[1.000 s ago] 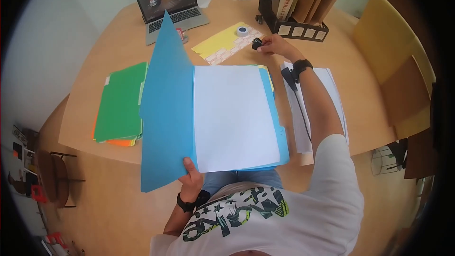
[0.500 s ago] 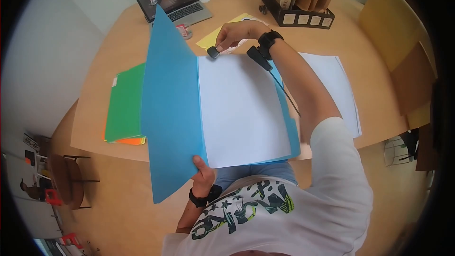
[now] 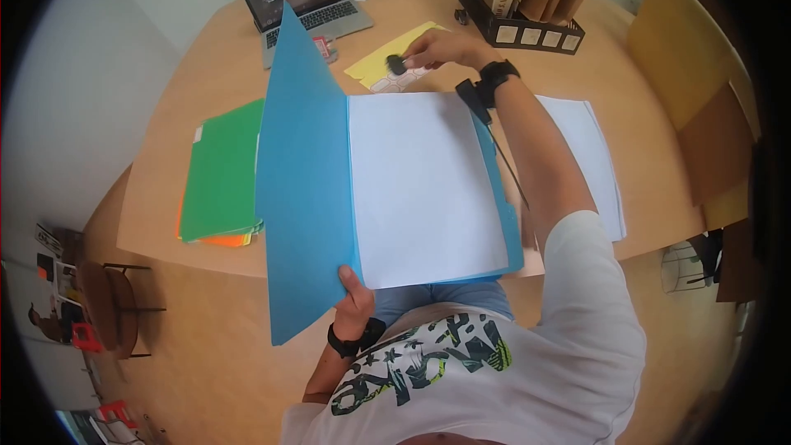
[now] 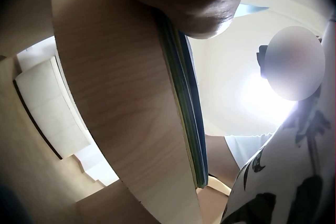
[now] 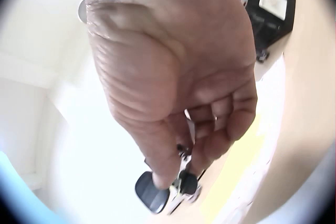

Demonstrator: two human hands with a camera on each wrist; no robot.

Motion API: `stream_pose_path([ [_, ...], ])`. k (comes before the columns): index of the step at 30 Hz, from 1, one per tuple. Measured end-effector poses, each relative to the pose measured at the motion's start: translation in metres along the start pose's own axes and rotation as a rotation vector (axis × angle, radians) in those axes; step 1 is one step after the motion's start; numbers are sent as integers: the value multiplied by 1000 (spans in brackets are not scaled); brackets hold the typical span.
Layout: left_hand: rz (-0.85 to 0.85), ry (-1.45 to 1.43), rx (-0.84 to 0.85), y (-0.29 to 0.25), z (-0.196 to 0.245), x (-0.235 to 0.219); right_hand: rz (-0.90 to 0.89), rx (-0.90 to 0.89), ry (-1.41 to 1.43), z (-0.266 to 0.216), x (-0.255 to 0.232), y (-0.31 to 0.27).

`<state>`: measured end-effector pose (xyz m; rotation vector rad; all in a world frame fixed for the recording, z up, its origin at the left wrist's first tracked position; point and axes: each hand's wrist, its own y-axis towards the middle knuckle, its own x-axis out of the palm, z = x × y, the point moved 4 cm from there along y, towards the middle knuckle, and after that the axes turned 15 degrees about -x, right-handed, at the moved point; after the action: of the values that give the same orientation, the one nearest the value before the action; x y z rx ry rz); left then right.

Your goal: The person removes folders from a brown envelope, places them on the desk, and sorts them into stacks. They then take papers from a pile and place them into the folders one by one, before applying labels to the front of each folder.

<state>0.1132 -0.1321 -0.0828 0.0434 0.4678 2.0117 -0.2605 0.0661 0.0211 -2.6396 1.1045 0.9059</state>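
my left hand [image 3: 354, 303] grips the open blue folder [image 3: 305, 189] over the tabletop [image 3: 626, 91] while my right hand [image 3: 441, 48] pinches a black binder clip [image 3: 396, 64].

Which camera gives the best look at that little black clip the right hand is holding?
The right wrist view: the black clip fills the foreground, pinched in the right hand. The head view shows it as a small dark blob. The left wrist view misses it.

Blue folder [image 3: 305, 181] at frame centre — white sheets [image 3: 420, 185] inside, green folder [image 3: 221, 171] over orange at left, yellow folder [image 3: 381, 58] upper centre, small black clip [image 3: 396, 64], white shirt [image 3: 511, 363] — black-and-lime graphic print, light wood table [image 3: 206, 74].
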Motion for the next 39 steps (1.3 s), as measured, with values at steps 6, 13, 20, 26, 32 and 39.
stream_pose_path([
  [6,-7,0,11,7,18,2,198,307,-260,68,-63,-80],
  [13,-44,319,213,19,44,5,285,271,-116,88,-55,-118],
  [20,-132,627,300,13,50,13,297,94,-215,107,-47,-121],
  [26,-205,723,328,9,54,15,309,75,-409,100,-45,-123],
  [32,-311,776,384,5,44,12,317,120,-268,103,-46,-117],
  [39,-308,866,460,1,30,11,372,108,-257,102,-40,-114],
])
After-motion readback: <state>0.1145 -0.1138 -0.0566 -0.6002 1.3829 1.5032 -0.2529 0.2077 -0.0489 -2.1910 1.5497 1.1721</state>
